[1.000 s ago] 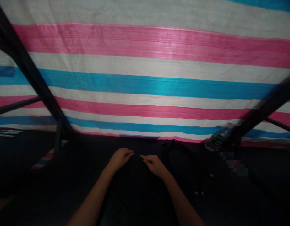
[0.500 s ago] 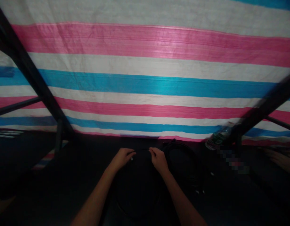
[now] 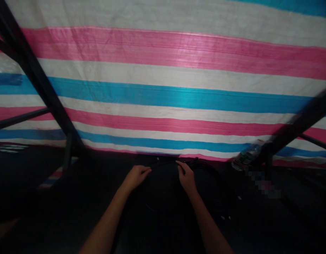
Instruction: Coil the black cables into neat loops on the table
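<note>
Nearby, bottle (image 3: 246,156) leans against dark post (image 3: 290,132).

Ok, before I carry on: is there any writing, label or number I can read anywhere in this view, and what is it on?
No text can be read.
Water bottle by the right post: its label is too blurred and dark to read.
Pixelated patch right of the bottle: nothing legible.
Striped sheet: bands of colour only, no lettering.
Black cable between the left hand and right hand: no markings visible.

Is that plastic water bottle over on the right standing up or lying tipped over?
Tipped. The clear plastic water bottle lies slanted against the dark metal frame bar, its cap end pointing up and right. Its fill level is too blurred to tell.
</note>
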`<state>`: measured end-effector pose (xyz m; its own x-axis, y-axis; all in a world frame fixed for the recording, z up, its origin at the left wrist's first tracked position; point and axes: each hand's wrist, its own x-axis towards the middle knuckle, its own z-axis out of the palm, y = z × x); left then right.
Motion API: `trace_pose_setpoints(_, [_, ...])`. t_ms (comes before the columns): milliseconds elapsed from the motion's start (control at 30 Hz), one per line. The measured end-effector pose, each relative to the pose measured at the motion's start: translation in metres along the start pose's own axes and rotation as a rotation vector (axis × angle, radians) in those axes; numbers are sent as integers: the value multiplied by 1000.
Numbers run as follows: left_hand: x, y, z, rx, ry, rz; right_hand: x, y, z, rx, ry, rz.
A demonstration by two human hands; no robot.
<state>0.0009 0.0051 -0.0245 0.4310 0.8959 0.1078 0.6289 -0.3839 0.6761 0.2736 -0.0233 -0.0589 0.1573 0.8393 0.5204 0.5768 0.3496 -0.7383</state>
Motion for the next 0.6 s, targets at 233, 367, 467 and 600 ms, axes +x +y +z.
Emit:
trace_pose_setpoints(233, [-2, 1, -13, 142, 0, -47, -9, -12, 10, 136, -279, 111])
trace_pose_setpoints(367, [-3, -1, -18, 206, 19, -70, -10, -23, 5, 210, -515, 153])
trace_pose_setpoints(467, [-3, -1, -21, 238, 52, -128, -13, -31, 5, 304, -666, 262])
trace_pose_setpoints(600, [-4, 6, -15, 238, 12, -130, -19, -38, 13, 394, -739, 359])
